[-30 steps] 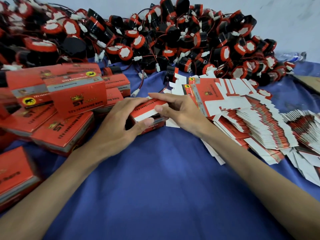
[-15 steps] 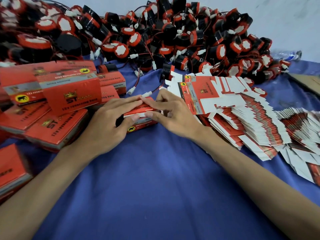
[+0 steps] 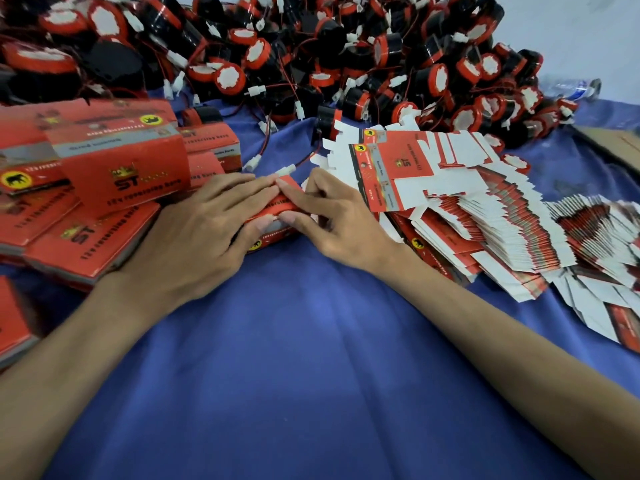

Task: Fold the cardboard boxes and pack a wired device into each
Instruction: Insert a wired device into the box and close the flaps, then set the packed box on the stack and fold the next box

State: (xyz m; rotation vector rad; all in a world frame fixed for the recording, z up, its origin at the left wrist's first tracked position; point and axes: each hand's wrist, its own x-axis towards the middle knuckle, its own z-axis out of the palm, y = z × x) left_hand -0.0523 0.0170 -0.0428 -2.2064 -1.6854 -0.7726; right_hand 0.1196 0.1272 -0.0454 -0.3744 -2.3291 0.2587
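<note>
- Head view: just left of the grip, the packed boxes [image 3: 117, 174] are showing "ST" under a crown, plus a yellow oval logo; the smaller print is blurred.
- The left hand [image 3: 194, 237] and right hand [image 3: 332, 223] are clamping the small red box [image 3: 273, 212] between them, fingers lying over its top and thumbs pressing its near side.
- Flat blanks [image 3: 450, 209] are lying right of the grip, and wired devices [image 3: 311, 46] are piling beyond it.

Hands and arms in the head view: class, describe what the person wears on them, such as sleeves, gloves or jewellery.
Nothing worn shows. The left hand and right hand have no gloves or visible rings. The left forearm and right forearm are bare to the picture's edge, with no sleeve, watch or bracelet in view.
</note>
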